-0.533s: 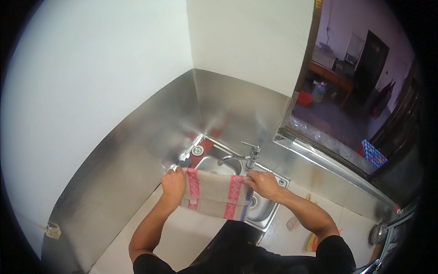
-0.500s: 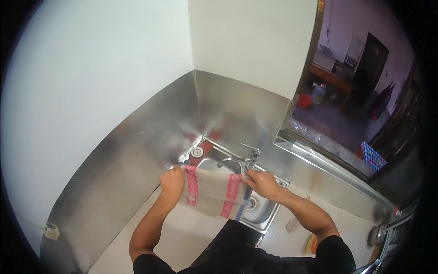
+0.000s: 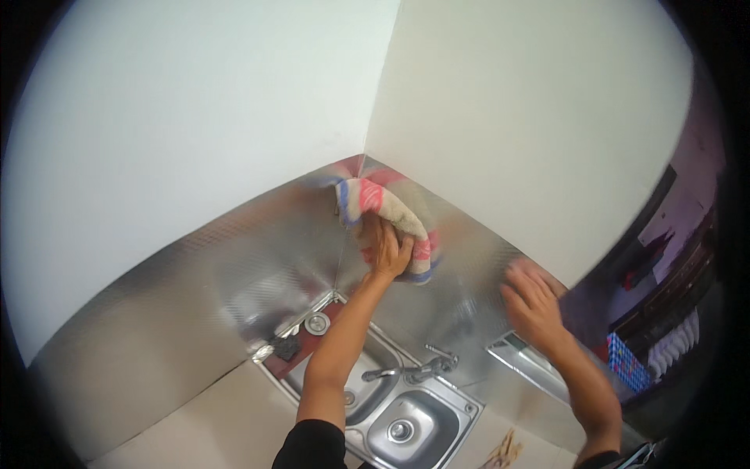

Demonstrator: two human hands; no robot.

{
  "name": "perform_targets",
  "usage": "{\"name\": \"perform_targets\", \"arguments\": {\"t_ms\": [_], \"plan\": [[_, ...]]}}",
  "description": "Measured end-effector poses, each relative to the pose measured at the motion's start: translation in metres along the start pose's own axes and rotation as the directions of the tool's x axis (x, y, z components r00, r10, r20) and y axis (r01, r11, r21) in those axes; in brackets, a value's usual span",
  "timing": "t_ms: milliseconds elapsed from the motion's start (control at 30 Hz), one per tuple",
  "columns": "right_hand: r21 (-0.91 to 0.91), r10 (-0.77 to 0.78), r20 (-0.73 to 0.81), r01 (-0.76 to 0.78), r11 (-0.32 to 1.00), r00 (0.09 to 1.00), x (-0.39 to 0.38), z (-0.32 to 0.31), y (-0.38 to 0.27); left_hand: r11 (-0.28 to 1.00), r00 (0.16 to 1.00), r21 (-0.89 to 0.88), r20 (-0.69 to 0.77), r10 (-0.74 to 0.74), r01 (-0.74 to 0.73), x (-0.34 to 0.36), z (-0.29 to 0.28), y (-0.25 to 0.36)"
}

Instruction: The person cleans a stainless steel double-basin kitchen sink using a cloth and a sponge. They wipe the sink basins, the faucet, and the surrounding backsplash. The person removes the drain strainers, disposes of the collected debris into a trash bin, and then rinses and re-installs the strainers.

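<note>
High on the metal wall panel (image 3: pixel 258 273), by the corner, my left hand (image 3: pixel 388 252) holds a beige towel (image 3: pixel 398 215) with pink patterned bands and blue edges. My fingers are stretched against the cloth, which bunches in an arc above and beside them. Part of the towel is behind the hand. My right hand (image 3: pixel 534 305) is raised at the right near the metal panel's upper edge. Its fingers are apart, slightly blurred, and nothing is in them. Whether it touches the panel I cannot tell.
Below stands a two-bowl steel sink (image 3: pixel 418 418) with a faucet (image 3: pixel 418 371). On its dark red back corner lie a round drain strainer (image 3: pixel 317 323) and a dark scouring pad (image 3: pixel 285 346). Yellowish sticks or a brush (image 3: pixel 504 451) lie right of the sink. A blue checked basket (image 3: pixel 627 363) is beyond the opening.
The towel was stretched between both hands over the sink. My left hand has carried it up to the corner panel, and my right hand has let go and moved right. The view has shifted.
</note>
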State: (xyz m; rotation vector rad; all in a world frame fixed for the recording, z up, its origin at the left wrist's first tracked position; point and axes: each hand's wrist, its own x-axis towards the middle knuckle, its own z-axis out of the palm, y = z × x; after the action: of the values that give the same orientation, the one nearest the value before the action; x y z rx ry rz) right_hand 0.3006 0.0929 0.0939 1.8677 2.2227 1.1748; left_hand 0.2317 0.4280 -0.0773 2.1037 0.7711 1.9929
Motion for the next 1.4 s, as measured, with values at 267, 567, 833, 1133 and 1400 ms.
{"name": "perform_targets", "arguments": {"t_ms": [267, 567, 833, 1133, 1400], "plan": [[-0.308, -0.224, 0.0, 0.213, 0.927, 0.975, -0.055, 0.022, 0.033, 0.945, 0.986, -0.31, -0.092, -0.137, 0.102, 0.028, 0.042, 0.013], [-0.291, -0.252, -0.08, 0.22, 0.931, 0.964, -0.084, 0.063, 0.045, 0.951, 0.619, 0.034, 0.752, -0.228, 0.308, -0.284, 0.011, -0.171], [-0.34, -0.26, 0.007, 0.247, 0.907, 0.966, -0.063, 0.036, 0.04, 0.879, 0.918, -0.439, 0.242, 0.315, -0.186, -0.072, 0.045, -0.05], [-0.345, -0.267, -0.167, 0.197, 0.918, 0.949, -0.064, 0.062, 0.035, 0.904, 0.915, -0.37, 0.401, -0.05, 0.212, 0.005, 0.019, -0.021], [-0.361, -0.175, 0.035, 0.175, 0.916, 0.984, -0.083, 0.041, 0.033, 0.847, 0.855, -0.511, 0.366, 0.368, -0.146, -0.02, 0.007, 0.015]]}}
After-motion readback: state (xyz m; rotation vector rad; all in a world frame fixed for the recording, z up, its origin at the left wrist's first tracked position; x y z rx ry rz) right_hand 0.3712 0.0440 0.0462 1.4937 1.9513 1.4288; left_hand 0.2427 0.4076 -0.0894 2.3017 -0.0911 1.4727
